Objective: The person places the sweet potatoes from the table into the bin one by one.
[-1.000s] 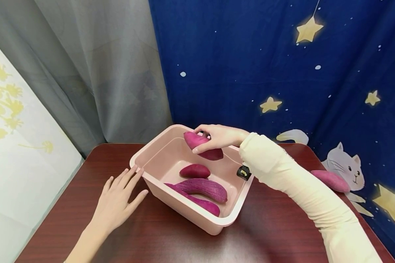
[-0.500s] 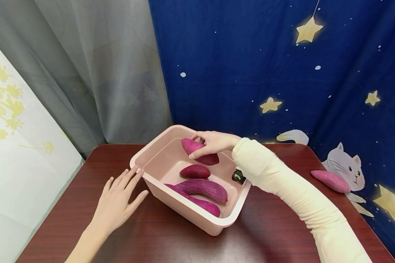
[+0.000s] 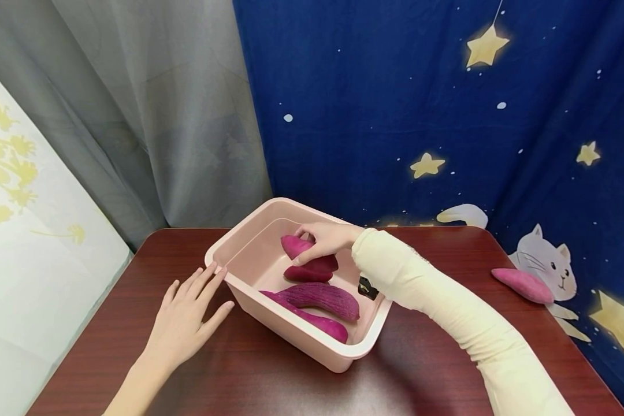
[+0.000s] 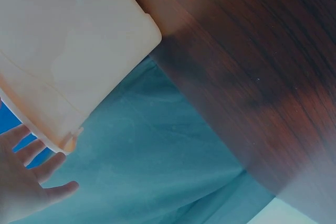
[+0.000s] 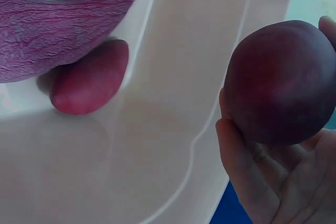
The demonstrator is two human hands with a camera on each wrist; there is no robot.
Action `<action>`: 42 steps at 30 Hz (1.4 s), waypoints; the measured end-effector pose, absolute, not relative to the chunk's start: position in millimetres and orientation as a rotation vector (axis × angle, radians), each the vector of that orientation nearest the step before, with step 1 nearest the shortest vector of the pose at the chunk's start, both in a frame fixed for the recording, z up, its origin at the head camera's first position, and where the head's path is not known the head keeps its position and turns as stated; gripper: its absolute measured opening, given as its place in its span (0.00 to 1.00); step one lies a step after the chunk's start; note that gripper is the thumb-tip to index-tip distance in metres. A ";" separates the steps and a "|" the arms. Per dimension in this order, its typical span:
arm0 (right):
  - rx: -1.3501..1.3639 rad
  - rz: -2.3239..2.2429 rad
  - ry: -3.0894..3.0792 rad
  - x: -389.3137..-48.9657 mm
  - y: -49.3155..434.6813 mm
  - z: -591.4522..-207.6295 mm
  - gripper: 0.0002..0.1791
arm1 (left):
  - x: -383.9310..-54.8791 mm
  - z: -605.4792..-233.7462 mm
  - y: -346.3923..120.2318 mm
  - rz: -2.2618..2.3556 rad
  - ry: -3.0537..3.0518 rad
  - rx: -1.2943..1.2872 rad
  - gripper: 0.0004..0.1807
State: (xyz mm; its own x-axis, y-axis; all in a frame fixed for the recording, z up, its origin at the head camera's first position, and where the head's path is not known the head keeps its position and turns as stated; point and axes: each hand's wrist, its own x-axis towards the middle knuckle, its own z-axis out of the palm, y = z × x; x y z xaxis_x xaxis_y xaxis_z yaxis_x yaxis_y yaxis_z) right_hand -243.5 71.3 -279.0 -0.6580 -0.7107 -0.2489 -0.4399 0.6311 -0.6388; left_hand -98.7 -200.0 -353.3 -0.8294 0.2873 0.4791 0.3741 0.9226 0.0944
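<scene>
My right hand [image 3: 325, 240] grips a purple sweet potato [image 5: 281, 85] inside the pink plastic tub [image 3: 260, 315], fingers and thumb round its middle. In the head view it overlaps a smaller sweet potato [image 3: 308, 274] on the tub floor. Nearer the front lie a wrinkled, curved sweet potato [image 3: 325, 297] and a long smooth one [image 3: 322, 325], partly hidden beneath it. My left hand [image 3: 184, 315] is spread beside the tub's left corner, fingertips at the rim; the left wrist view shows those fingers [image 4: 50, 167] loosely extended at the edge.
Another pink sweet potato [image 3: 522, 286] lies by the right edge of the dark wooden table [image 3: 426, 352]. A black wrist device [image 3: 367, 288] sits under the right cuff. Grey and blue star-patterned curtains [image 3: 353, 115] hang behind the table.
My right hand has lowered the held sweet potato deeper into the tub, slightly left and toward the front. My left hand and the other sweet potatoes stay in place.
</scene>
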 end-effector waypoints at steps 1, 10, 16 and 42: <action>-0.895 -0.737 2.364 -243.7 70.5 -281.3 0.34 | -98.7 -353.4 -200.1 -0.255 -2.612 -0.477 0.32; -0.893 -0.590 2.367 -247.0 66.1 -306.9 0.35 | -98.9 -354.0 -201.0 -0.251 -2.613 -0.487 0.32; -0.892 -0.461 2.376 -240.4 63.7 -315.2 0.34 | -100.2 -354.8 -201.4 -0.250 -2.606 -0.492 0.32; -0.814 -0.506 2.358 -233.7 64.3 -313.8 0.31 | -99.2 -353.9 -200.7 -0.258 -2.605 -0.481 0.32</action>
State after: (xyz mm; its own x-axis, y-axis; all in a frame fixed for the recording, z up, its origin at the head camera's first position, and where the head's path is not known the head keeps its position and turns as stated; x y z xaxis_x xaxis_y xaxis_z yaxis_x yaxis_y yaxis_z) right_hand -233.7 64.3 -313.8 -0.6402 -0.6533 -0.4041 -0.4298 0.7407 -0.5164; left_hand -99.2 -200.7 -353.9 -0.8255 0.2890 0.4848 0.3786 0.9206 0.0957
